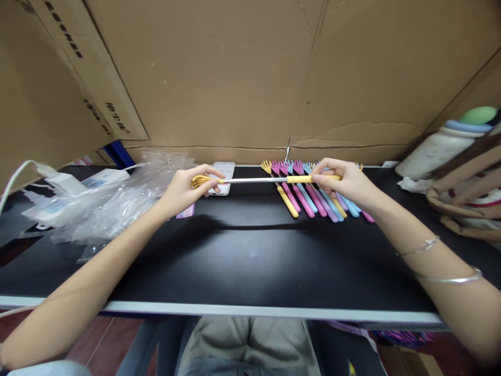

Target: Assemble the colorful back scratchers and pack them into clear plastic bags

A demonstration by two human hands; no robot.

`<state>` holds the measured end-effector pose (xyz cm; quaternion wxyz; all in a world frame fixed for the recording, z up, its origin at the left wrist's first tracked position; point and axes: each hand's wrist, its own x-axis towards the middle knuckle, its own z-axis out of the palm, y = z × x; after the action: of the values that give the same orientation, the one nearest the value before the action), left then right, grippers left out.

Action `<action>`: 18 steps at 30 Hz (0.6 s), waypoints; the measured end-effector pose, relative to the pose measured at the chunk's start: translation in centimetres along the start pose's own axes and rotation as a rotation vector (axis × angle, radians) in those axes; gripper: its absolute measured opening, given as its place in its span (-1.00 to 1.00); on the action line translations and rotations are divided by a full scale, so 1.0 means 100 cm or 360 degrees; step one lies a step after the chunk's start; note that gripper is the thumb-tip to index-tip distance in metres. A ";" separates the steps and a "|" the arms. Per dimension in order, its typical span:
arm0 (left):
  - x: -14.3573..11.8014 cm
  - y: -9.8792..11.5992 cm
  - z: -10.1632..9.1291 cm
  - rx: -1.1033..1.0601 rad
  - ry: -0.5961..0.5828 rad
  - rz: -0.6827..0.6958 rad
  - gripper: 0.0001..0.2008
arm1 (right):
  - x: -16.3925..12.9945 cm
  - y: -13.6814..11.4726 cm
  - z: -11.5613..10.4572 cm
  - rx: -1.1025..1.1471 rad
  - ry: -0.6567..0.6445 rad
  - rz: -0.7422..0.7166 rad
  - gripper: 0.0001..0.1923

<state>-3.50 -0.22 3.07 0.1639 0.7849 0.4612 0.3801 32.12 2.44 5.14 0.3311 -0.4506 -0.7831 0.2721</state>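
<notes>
- Head view shows cardboard walls (235, 78) standing at the back and both sides of a black table (250, 250), which fills the middle of the picture.
- Crumpled clear plastic bags (113, 201) lie on the table's left part, with white chargers and cables (62, 183) just beside them at the far left.
- At the right edge stands a white bottle with a green cap (450, 143), near a woven basket (465, 201).
- A row of coloured back scratchers (313, 196), pink, blue, purple and yellow, lies side by side at the table's back, right of centre, claws toward the cardboard.
- An extended yellow back scratcher (258, 180) is held level above the table, its metal rod stretched between the two hands.
- The left hand (183, 188) is pinched shut on the yellow claw end, fingers curled round it.
- The right hand (348, 180) is closed on the yellow handle, directly over the row; two thin bracelets (446, 266) sit on that forearm.
- A small white phone-like device (223, 175) lies flat behind the rod, near the left hand.
</notes>
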 end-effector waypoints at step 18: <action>-0.003 -0.019 0.019 -0.0312 -0.0038 -0.0029 -0.76 | 0.000 0.014 0.005 0.0392 -0.0366 0.0266 -0.65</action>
<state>-3.26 0.70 0.52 0.2490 0.7653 0.4268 0.4125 32.53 2.99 3.79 0.2684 -0.4362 -0.7364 0.4421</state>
